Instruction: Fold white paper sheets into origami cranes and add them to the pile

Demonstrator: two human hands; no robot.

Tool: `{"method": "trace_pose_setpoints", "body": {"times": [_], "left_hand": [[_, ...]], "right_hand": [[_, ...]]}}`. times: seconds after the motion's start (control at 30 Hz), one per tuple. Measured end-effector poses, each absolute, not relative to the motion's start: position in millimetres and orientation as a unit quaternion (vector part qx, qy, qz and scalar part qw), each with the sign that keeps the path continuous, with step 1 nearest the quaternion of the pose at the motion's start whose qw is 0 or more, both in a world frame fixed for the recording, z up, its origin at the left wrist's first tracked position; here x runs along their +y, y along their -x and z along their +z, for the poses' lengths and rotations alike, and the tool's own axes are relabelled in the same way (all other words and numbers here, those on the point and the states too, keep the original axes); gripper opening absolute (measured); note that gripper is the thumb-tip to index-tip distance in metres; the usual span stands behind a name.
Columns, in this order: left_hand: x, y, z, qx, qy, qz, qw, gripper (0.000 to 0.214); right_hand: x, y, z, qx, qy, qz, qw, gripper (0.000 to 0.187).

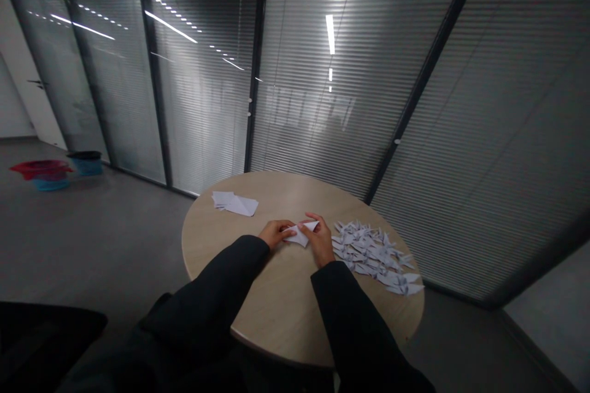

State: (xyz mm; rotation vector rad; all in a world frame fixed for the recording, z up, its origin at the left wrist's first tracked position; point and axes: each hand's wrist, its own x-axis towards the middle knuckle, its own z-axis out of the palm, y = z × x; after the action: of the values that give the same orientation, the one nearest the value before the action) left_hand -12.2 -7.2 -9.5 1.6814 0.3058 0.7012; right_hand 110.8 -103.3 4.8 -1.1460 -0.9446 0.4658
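Note:
Above the middle of the round wooden table [276, 301], both hands grip a small piece of folded white paper [300, 237]. My left hand [276, 233] pinches its left end, thumb on the near side. At its right end my right hand [321, 243] is closed on the paper, with the index finger raised along the far side. Just right of that hand lies a spread of several folded paper cranes [373, 255]. Farther off to the left rests a small stack of white paper sheets [237, 203], some of them creased.
A glass partition with blinds [332, 123] stands right behind the table. On the floor at far left are a bin with a red liner [43, 172] and a blue bin with a black liner [86, 164]. A dark chair-like shape [46, 338] is at lower left.

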Motion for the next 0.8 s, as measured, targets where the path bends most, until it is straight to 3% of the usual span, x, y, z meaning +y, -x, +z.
{"method": "trace_pose_setpoints", "body": {"times": [0.27, 0.8], "left_hand": [[-5.8, 14.0, -7.2, 0.138, -0.815, 0.313, 0.467, 0.04], [-2.8, 16.4, -9.0, 0.17, -0.82, 0.286, 0.466, 0.042]], "right_hand": [[-103.8, -110.7, 6.9, -0.424, 0.541, 0.218, 0.693, 0.036], [-107.7, -119.7, 11.9, -0.353, 0.518, 0.213, 0.749, 0.045]]}}
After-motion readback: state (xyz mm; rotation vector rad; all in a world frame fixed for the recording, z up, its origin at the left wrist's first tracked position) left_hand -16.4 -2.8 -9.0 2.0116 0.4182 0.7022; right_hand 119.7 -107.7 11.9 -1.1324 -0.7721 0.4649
